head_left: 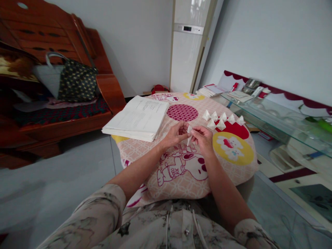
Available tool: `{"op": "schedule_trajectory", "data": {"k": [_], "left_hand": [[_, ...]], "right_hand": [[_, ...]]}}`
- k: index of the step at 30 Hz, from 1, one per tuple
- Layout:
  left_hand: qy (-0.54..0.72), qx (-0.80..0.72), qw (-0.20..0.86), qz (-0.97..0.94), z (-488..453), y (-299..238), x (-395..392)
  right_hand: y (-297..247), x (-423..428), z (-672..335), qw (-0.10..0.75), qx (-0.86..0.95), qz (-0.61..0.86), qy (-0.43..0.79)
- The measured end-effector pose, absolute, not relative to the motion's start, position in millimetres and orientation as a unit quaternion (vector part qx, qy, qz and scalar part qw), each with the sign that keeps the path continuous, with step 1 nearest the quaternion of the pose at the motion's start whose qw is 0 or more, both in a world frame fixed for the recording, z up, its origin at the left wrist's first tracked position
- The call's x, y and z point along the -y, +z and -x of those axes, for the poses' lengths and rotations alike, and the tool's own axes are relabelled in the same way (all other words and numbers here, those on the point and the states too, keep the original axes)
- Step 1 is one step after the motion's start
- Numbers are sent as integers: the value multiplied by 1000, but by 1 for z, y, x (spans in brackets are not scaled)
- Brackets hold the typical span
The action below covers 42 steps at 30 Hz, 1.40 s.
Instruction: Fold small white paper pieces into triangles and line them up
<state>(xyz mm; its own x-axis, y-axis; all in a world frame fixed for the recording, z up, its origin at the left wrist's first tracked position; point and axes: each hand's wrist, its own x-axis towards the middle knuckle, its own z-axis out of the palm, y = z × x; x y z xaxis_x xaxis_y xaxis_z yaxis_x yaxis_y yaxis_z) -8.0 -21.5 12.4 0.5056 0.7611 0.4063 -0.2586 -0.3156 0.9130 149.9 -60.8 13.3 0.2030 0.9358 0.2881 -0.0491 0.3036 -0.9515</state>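
Observation:
Between my two hands, above the middle of the cloth-covered table, is a small piece of folded white paper [189, 130]. My left hand [178, 132] pinches it from the left side, and my right hand [203, 137] grips it from the right with thumb and fingers together. The fingers hide part of its shape. Beyond my right hand, several folded white paper pieces [221, 125] with pointed tops stand in two rows. To the left of my hands lies a thick stack of white printed sheets [137, 116].
A patterned pink cloth [145, 155] covers the table. At the right stands a glass shelf unit [280, 119] with papers and small items. A wooden bench [109, 90] holding bags [76, 81] is at the left. A tall white cabinet-like appliance [187, 55] stands behind.

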Motion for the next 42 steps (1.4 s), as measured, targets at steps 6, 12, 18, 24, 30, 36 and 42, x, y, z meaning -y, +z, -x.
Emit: {"op": "schedule_trajectory", "data": {"k": [6, 12, 18, 24, 30, 36, 42], "left_hand": [[443, -174, 583, -658, 9, 13, 20], [442, -189, 541, -690, 11, 12, 20], [458, -202, 465, -730, 12, 14, 27], [445, -248, 356, -783, 13, 22, 33], [447, -240, 338, -792, 11, 21, 32], [462, -268, 292, -794, 10, 17, 32], [506, -282, 279, -766, 9, 10, 29]], "right_hand": [[19, 66, -147, 638, 473, 431, 428], [17, 65, -149, 638, 473, 425, 435], [15, 65, -147, 640, 479, 432, 418], [16, 66, -147, 642, 475, 433, 418], [18, 66, -147, 644, 455, 438, 432], [13, 64, -147, 632, 487, 438, 414], [7, 63, -150, 601, 528, 455, 391]]}}
